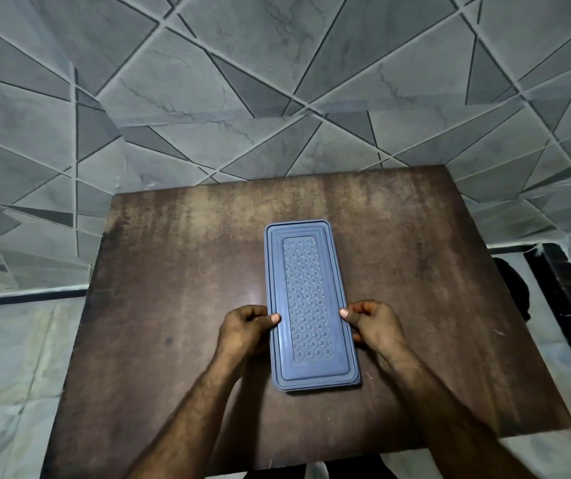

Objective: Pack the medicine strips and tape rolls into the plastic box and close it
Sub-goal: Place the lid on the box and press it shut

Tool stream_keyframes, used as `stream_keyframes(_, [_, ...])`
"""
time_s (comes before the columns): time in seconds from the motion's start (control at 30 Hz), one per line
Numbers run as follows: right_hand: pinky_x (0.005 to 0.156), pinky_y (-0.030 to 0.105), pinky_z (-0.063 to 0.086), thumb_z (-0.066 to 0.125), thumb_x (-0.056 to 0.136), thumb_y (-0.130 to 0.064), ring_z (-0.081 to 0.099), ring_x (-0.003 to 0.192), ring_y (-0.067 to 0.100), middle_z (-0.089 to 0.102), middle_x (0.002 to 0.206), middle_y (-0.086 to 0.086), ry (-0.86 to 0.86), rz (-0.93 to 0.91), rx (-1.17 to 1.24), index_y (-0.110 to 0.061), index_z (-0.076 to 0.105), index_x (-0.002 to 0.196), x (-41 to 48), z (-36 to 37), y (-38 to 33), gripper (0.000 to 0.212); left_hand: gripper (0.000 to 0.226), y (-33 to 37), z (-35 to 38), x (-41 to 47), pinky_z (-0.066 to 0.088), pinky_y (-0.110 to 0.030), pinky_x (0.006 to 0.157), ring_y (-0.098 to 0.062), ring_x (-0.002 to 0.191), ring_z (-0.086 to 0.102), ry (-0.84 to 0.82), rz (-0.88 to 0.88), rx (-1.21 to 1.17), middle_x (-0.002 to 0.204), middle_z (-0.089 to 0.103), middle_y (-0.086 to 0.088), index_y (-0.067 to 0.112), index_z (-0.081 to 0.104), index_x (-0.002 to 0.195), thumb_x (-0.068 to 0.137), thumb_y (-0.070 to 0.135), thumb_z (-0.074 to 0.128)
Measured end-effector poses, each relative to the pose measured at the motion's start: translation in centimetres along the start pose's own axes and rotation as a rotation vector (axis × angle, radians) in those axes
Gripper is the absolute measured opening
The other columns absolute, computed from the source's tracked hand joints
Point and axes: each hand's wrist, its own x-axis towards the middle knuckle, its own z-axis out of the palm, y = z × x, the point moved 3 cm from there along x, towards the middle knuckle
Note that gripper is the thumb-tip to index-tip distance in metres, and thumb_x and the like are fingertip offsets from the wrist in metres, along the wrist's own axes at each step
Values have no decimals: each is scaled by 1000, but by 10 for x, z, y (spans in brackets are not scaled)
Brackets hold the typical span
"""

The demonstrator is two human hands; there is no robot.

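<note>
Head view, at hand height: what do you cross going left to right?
Bare left part of the wooden table → left hand, thumb on the lid edge → blue plastic box with lid on → right hand, thumb on the opposite edge → bare right part of the table.

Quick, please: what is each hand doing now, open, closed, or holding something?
Left hand: closed, gripping the left edge of the blue box.
Right hand: closed, gripping its right edge.

Worn dark brown wooden table [180, 305], long blue lidded plastic box [308, 302] lying at its centre
</note>
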Motion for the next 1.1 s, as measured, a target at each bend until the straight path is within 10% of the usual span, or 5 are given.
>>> stream_keyframes(0.17, [72, 40, 57, 74, 79, -15, 64, 70, 21, 72, 80, 12, 17, 31, 79, -11, 67, 78, 1, 3, 1, 8, 16, -6, 1, 3, 62, -43, 70, -31, 72, 73, 130, 1, 48, 77, 76, -12, 14, 72, 75, 67, 23, 82])
stream_keyframes(0.33, [77, 41, 56, 78, 74, -23, 60, 65, 20, 65, 63, 0, 119, -5, -63, -13, 68, 72, 10, 3, 5, 14, 17, -2, 3, 5, 60, -30, 64, -18, 58, 67, 240, 38, 152, 71, 74, -6, 15, 72, 76, 68, 26, 83])
stream_keyframes(0.77, [68, 35, 57, 79, 68, 2, 65, 75, 18, 65, 77, 4, -430, 234, 16, -11, 58, 91, -39, -22, 33, 34, 50, -42, -10, -38, 59, -33, 58, -26, 72, 68, -258, -200, -26, 87, 63, -16, 4, 55, 100, 60, -4, 86])
stream_keyframes(1.1, [66, 38, 58, 74, 70, 10, 65, 60, 22, 65, 59, 5, -404, 208, 47, -9, 54, 91, -46, -19, 39, 35, 42, -51, -6, -44, 60, -35, 62, -25, 72, 66, -232, -161, -14, 75, 60, -9, 8, 54, 86, 61, -12, 81])
